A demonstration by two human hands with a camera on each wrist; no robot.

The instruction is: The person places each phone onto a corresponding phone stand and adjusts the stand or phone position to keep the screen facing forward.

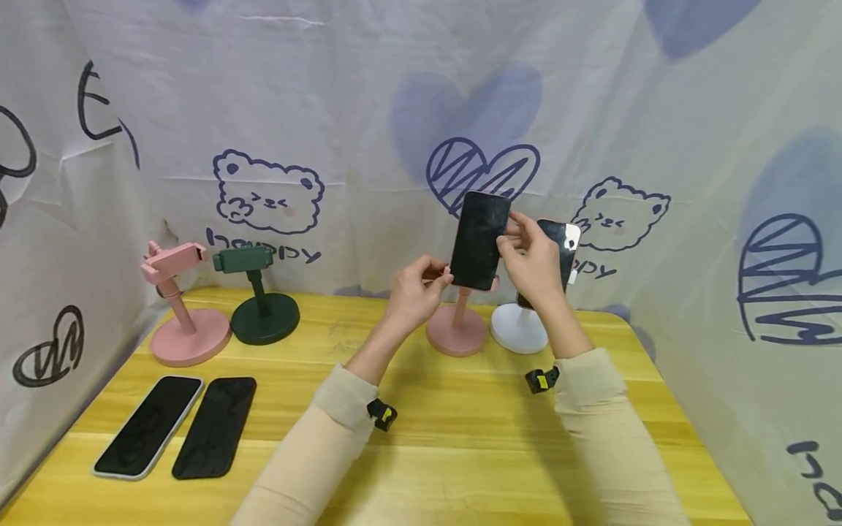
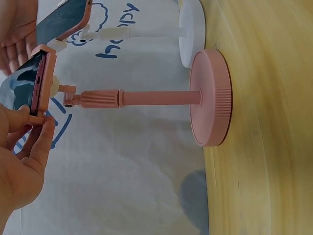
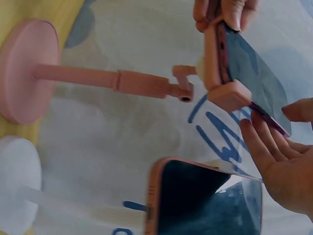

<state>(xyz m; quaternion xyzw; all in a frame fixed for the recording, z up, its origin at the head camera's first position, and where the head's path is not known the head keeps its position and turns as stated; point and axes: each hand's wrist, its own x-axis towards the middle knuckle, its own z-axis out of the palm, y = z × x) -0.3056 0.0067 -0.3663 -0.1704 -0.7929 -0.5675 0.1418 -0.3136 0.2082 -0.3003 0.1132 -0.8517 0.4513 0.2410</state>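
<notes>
A dark-screened smartphone stands upright, slightly tilted, in the clamp of a pink phone stand. My left hand pinches the lower left end of that clamp, thumb in front and fingers behind, as the left wrist view shows. At the phone's right edge, my right hand holds it with the thumb at the screen side and fingers behind. Just right of this, another phone sits in a white phone stand, partly hidden behind my right hand in the head view.
On the left stand another pink phone stand and a dark green one, both with bare clamps. Two phones, one light-rimmed and one black, lie on the wooden table. A patterned cloth hangs close behind.
</notes>
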